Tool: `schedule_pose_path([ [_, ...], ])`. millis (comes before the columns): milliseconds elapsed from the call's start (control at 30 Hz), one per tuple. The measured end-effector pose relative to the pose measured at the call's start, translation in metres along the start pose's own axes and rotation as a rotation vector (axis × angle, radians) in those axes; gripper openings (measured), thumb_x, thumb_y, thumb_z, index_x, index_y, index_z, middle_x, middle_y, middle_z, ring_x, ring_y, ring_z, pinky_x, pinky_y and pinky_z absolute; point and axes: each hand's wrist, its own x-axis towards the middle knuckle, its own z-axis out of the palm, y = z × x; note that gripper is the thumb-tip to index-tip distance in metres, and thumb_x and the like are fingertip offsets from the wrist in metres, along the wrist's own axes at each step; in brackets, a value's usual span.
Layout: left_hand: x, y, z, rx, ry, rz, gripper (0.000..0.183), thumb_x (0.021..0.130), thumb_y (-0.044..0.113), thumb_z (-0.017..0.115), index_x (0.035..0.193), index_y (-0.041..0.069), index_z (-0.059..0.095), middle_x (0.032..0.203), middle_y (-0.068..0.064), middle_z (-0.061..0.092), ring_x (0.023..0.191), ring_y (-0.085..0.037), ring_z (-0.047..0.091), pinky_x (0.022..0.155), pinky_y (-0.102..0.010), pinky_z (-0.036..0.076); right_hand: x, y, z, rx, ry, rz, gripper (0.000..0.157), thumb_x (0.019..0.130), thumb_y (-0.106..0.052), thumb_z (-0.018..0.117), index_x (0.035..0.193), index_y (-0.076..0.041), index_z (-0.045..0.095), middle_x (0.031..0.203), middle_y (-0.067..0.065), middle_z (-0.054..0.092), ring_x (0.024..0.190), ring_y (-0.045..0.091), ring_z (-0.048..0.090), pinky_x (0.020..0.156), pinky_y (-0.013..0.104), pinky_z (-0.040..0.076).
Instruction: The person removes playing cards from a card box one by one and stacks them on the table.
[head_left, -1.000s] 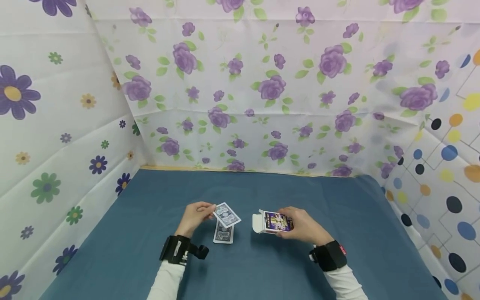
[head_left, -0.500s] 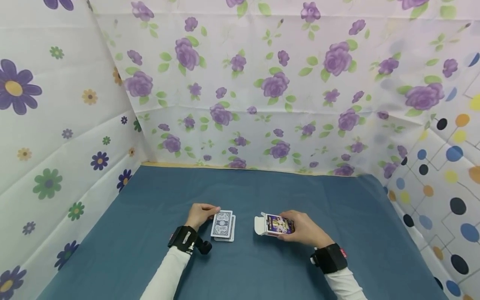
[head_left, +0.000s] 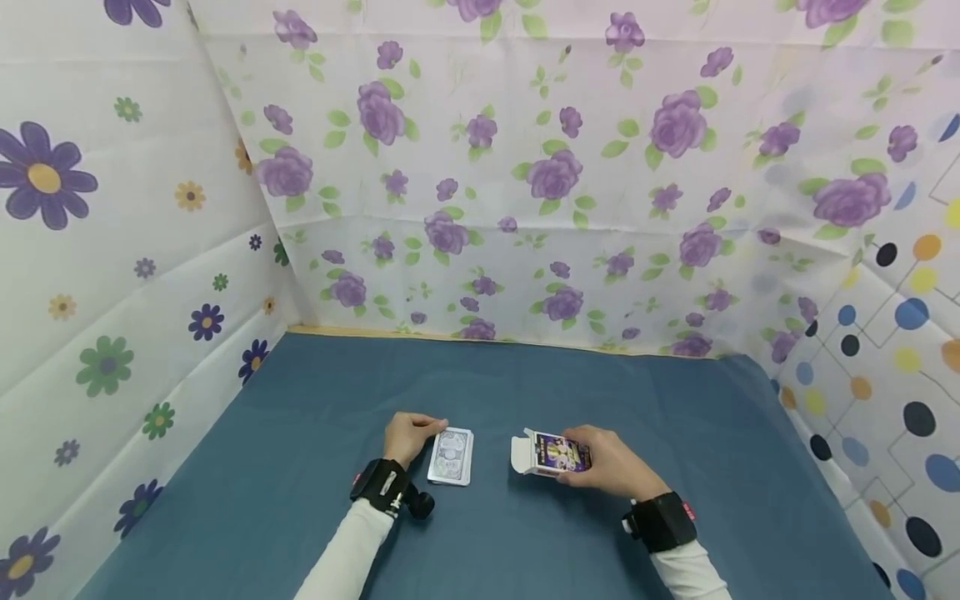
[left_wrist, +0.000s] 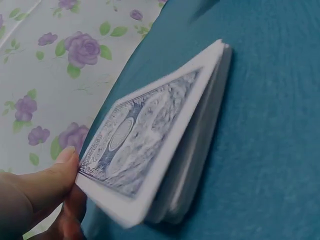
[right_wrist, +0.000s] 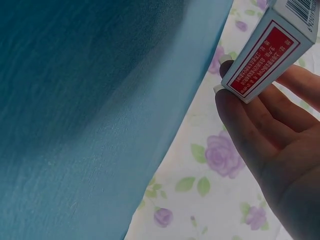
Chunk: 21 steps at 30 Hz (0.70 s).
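Head view: a sheet of purple roses [head_left: 555,108] hangs at twelve o'clock, above a bench [head_left: 337,375] covered in blue cloth at six. A sheet of daisies [head_left: 150,225] stands at nine o'clock, a sheet of coloured dots [head_left: 885,350] at three. The person's right hand [head_left: 613,460], between four and five, grips a printed card box [head_left: 558,454] between thumb and fingers; its open flap points to nine o'clock, towards the cards. At six, a neat pile of cards [left_wrist: 197,175] lies on the bench. The left hand [head_left: 411,437], at seven, pinches the eleven-o'clock corner of one card [left_wrist: 140,135], tilted over the pile, patterned back up.
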Motion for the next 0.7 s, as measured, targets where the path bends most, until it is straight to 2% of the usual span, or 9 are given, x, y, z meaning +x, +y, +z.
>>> schedule_pose_path([
  [267,-0.003,-0.004,0.008,0.049,0.051,0.048,0.013,0.082,0.023,0.078,0.082,0.010,0.079,0.084,-0.009,0.074,0.078,-0.022,0.065,0.075,-0.039,0.051,-0.002,0.000,0.000,0.013,-0.009,0.006,0.057,0.078,-0.044,0.078,0.123,-0.012,0.063,0.114,0.001,0.065,0.092,0.007,0.057,0.075,0.026,0.046],
  [433,-0.004,-0.008,0.011,0.070,0.059,0.048,0.013,0.082,0.023,0.078,0.083,0.010,0.079,0.085,-0.009,0.074,0.080,-0.024,0.066,0.077,-0.042,0.052,-0.002,0.002,0.003,0.036,-0.016,0.015,0.059,0.077,-0.046,0.078,0.123,-0.011,0.063,0.114,0.001,0.065,0.095,0.009,0.057,0.077,0.028,0.047],
  [700,-0.002,-0.008,0.013,0.068,0.070,0.077,0.014,0.083,0.021,0.077,0.088,0.008,0.079,0.088,-0.012,0.075,0.085,-0.028,0.068,0.079,-0.043,0.053,0.002,0.002,0.001,0.016,-0.008,-0.002,0.058,0.079,-0.045,0.077,0.124,-0.011,0.063,0.113,0.001,0.065,0.090,0.007,0.057,0.073,0.025,0.045],
])
